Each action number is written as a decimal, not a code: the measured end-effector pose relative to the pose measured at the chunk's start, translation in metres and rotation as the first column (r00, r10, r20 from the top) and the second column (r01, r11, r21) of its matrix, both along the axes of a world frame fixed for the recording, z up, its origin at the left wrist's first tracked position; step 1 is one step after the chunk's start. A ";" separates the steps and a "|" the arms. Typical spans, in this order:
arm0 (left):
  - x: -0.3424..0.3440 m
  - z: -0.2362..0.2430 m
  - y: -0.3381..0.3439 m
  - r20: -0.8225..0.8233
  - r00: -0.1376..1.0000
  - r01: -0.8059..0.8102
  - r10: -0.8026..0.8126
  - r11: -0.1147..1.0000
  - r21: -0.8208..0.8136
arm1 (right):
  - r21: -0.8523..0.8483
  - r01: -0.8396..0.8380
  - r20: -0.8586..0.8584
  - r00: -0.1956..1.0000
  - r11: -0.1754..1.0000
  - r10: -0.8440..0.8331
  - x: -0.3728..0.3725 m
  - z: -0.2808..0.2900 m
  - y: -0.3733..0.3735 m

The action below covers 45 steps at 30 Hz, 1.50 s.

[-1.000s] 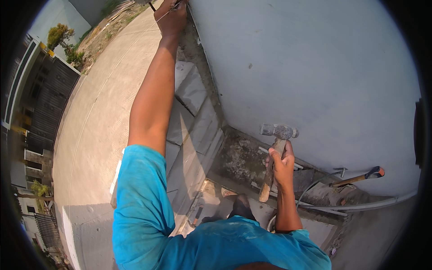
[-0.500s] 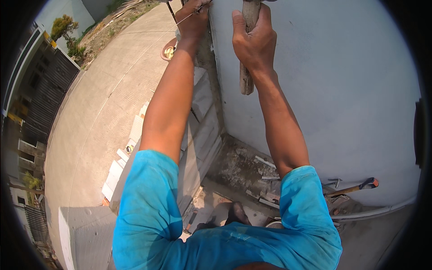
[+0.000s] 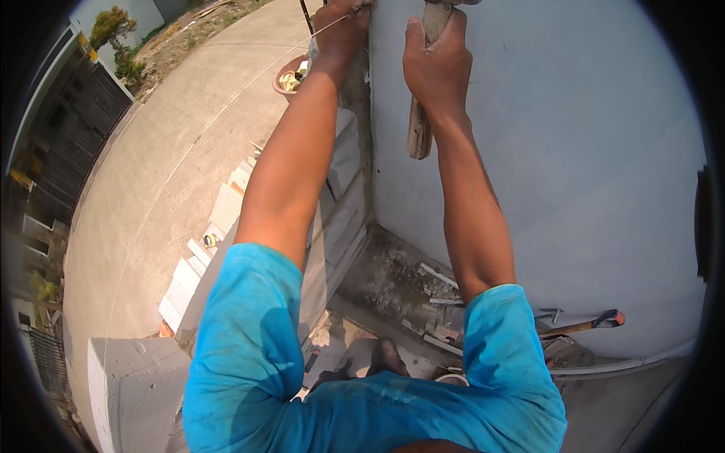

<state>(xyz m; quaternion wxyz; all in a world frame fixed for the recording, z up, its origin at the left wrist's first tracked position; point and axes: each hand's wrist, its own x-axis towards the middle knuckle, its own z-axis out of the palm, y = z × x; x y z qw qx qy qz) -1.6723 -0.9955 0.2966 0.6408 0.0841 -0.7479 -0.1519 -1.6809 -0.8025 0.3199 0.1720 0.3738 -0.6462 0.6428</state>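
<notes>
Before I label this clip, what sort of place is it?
Probably an outdoor building site beside a paved lane: a pale block wall, rubble on the ground, and a hammer in the right hand.

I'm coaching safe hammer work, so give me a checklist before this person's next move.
1. Right hand closed around the rough wooden-handled hammer: ok.
2. Grey hammer head sound: cannot tell; the upper frame edge cuts it off.
3. Left hand apart from the right: ok.
4. What the left hand grips: cannot tell; cropped.
5. Dusty grey floor free of debris: not ok; thin white strips lie there.
6. Tan-handled tool with orange-and-black head away from both hands: ok.
</notes>
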 end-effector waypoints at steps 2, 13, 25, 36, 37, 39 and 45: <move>-0.004 -0.006 -0.005 -0.009 1.000 -0.004 0.004 1.000 -0.017 | -0.025 -0.003 -0.012 1.000 1.000 0.003 0.008 -0.003 0.016; -0.006 -0.013 0.013 -0.108 0.992 0.086 -0.062 0.968 0.237 | 0.136 -0.185 0.449 0.887 0.973 0.106 0.073 -0.194 0.185; 0.041 -0.045 0.142 -0.347 0.923 0.372 -0.168 0.626 0.686 | 0.646 -0.244 0.458 0.882 0.723 -0.112 0.132 -0.404 0.396; 0.304 -0.062 0.281 0.116 0.981 0.128 -0.154 0.970 0.206 | 0.641 -0.618 0.482 0.785 0.454 0.389 0.122 -0.387 0.328; 0.330 -0.048 0.282 0.095 0.991 0.073 -0.091 0.981 0.177 | 0.634 -0.655 0.510 0.754 0.412 0.413 0.121 -0.383 0.320; 0.388 -0.030 0.288 0.152 0.983 -0.118 0.103 0.988 0.096 | 0.617 -0.723 0.567 0.683 0.312 0.460 0.129 -0.369 0.304; 0.611 0.061 0.333 0.361 0.283 -0.804 0.889 0.425 -0.415 | 0.615 -0.774 0.568 0.566 0.148 0.598 0.151 -0.260 0.260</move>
